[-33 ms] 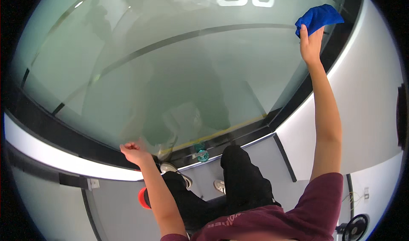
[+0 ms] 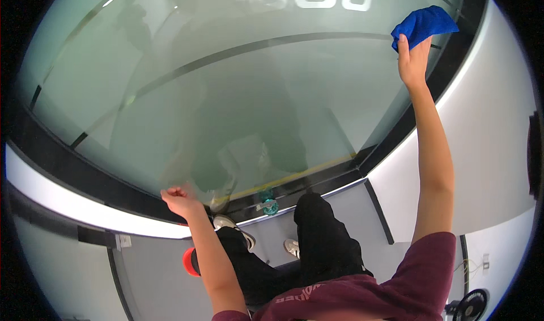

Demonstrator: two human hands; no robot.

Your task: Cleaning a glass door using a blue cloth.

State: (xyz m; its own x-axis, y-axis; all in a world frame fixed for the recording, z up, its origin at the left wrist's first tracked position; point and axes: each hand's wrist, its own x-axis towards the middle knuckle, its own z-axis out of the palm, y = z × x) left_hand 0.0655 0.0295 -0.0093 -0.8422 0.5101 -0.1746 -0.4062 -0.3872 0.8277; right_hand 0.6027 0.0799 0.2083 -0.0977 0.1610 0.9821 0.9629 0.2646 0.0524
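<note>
High on the right, my right hand [image 2: 415,60] presses a folded blue cloth [image 2: 426,26] against a frosted glass panel [image 2: 243,105], close to its dark right-hand frame. The thumb lies over the near edge of the cloth, while the cloth hides most of the other fingers. My left hand [image 2: 182,202] is at the lower left, in front of the glass near the dark bottom frame. Its fingers are curled in, and nothing shows in them. Whether it touches the glass, I cannot tell.
At the foot of the glass stands a see-through teal bottle [image 2: 270,207] with a pale top, near my shoes. A red round thing [image 2: 191,262] is partly behind my left forearm. White wall [image 2: 481,122] borders the glass on the right. A black fan [image 2: 471,305] stands at lower right.
</note>
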